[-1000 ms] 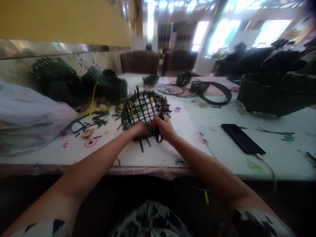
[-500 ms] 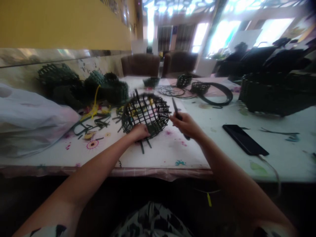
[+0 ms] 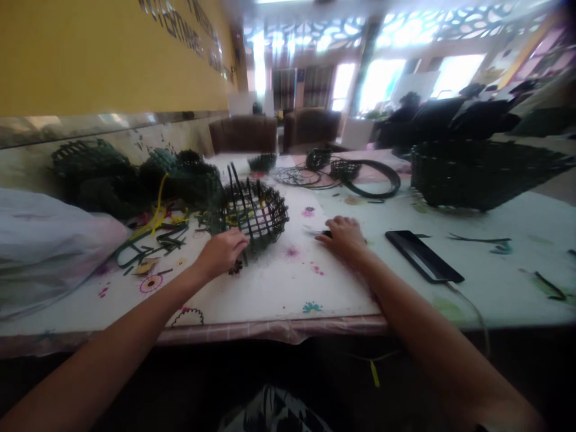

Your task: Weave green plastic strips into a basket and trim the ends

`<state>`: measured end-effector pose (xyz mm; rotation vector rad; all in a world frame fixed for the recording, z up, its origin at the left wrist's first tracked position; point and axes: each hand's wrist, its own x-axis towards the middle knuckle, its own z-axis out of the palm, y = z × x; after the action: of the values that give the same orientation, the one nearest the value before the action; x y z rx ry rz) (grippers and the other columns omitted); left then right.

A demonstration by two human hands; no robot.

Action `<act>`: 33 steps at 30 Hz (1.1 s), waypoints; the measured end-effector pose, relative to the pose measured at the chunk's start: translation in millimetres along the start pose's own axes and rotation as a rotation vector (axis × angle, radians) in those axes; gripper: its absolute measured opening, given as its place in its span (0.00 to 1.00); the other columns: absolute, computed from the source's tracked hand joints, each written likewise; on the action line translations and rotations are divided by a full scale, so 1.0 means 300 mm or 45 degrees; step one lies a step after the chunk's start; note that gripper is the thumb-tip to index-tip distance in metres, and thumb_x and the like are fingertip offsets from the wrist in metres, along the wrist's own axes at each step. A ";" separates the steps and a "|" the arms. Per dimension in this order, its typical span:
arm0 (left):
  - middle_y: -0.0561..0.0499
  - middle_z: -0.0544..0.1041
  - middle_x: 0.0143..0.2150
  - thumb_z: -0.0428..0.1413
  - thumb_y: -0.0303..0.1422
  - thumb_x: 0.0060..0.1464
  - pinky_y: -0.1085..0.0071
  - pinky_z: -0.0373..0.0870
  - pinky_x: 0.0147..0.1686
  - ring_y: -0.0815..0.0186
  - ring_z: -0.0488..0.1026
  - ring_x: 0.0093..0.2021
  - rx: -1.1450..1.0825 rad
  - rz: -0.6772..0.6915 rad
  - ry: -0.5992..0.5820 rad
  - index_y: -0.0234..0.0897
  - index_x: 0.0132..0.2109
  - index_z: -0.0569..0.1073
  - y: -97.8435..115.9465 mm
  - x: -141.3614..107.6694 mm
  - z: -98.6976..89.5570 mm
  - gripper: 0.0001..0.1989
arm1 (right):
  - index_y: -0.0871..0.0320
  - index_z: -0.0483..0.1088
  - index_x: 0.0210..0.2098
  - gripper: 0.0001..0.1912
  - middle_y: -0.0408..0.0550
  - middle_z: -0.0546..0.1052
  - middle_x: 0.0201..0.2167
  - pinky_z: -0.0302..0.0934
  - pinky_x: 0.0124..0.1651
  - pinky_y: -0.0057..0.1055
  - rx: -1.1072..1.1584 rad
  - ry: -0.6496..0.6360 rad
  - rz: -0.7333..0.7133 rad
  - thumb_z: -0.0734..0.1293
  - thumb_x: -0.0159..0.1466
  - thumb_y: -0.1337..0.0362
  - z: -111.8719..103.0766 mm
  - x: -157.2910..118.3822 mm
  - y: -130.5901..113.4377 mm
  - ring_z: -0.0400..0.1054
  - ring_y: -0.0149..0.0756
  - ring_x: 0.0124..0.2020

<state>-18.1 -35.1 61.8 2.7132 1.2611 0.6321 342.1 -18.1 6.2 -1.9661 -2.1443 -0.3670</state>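
One open-weave basket (image 3: 265, 229) is set on the table (image 3: 270, 297), its near side pinched by the left hand (image 3: 225, 248), presumably for steadiness; the scissors (image 3: 322, 232) are covered by the right hand (image 3: 345, 237) (whether firmly gripped cannot be told), apparently to lie clear of the weave.

Holds left hand (image 3: 222, 250) curled in a pinch; rests right hand (image 3: 345, 237) palm down, well right of that grip.
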 end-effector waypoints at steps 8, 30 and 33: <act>0.44 0.72 0.58 0.49 0.35 0.63 0.57 0.61 0.62 0.58 0.67 0.59 0.095 0.035 0.461 0.38 0.57 0.69 -0.196 -0.132 -0.062 0.17 | 0.61 0.65 0.58 0.23 0.60 0.70 0.52 0.59 0.55 0.46 0.344 0.385 -0.208 0.64 0.66 0.57 -0.012 -0.001 -0.104 0.64 0.51 0.52; 0.46 0.79 0.40 0.52 0.35 0.62 0.63 0.70 0.44 0.59 0.72 0.45 0.163 0.135 0.457 0.42 0.44 0.77 -0.076 -0.033 0.068 0.09 | 0.53 0.76 0.44 0.14 0.55 0.74 0.51 0.63 0.60 0.47 0.685 0.501 -0.634 0.59 0.69 0.69 -0.034 0.120 -0.316 0.59 0.46 0.63; 0.45 0.76 0.50 0.54 0.35 0.61 0.63 0.69 0.53 0.60 0.71 0.52 0.087 0.297 0.548 0.43 0.52 0.74 -0.063 -0.056 0.058 0.13 | 0.52 0.75 0.47 0.14 0.55 0.67 0.60 0.59 0.63 0.50 0.694 0.445 -0.515 0.62 0.66 0.68 -0.023 0.124 -0.279 0.56 0.48 0.65</act>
<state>-34.0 -33.6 35.8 2.9063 1.0520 1.2773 255.4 8.2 21.0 -1.0920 -2.1051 -0.1445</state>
